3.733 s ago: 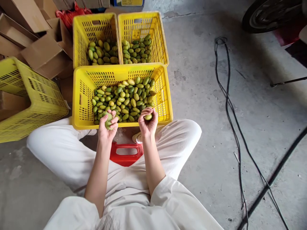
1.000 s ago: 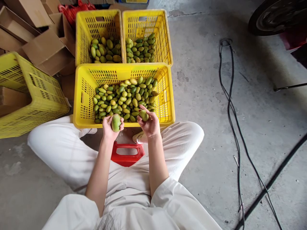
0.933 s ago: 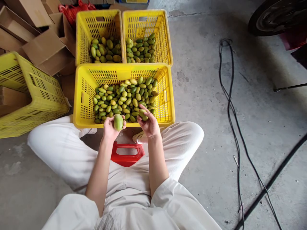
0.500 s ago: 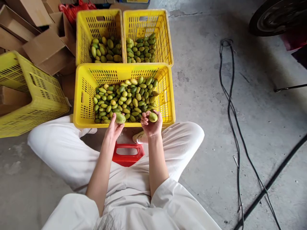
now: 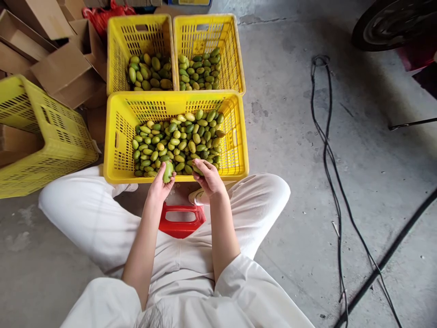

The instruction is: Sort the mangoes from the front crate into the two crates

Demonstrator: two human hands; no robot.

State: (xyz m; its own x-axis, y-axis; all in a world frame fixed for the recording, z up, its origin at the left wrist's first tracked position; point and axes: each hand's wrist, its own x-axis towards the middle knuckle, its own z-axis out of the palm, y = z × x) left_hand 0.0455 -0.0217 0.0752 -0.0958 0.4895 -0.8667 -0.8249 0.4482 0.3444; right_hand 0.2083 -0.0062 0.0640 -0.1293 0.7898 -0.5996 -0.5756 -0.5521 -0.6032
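Observation:
My left hand (image 5: 160, 183) is closed around a smooth green oval fruit (image 5: 168, 171), which stands upright between thumb and fingers. Level with it, my right hand (image 5: 210, 177) grips a second green oval fruit (image 5: 198, 169), mostly covered by the fingers. Both hands are over the near rim of a yellow plastic crate (image 5: 177, 178). Inside that crate lies a heap of similar green and yellowish fruits (image 5: 177, 141), apart from the two I hold.
Behind stand two smaller-looking yellow crates (image 5: 141, 19) (image 5: 239, 54), each partly filled with fruit. Another yellow crate (image 5: 64, 132) holding cardboard is at left, near brown boxes (image 5: 64, 68). A red stool (image 5: 180, 230) shows between my legs. Black cables (image 5: 329, 150) and a wheel (image 5: 372, 27) are at right.
My right hand has turned over and moved slightly left, so its fruit is now mostly hidden. The fruit in my left hand has been turned from lying sideways to upright.

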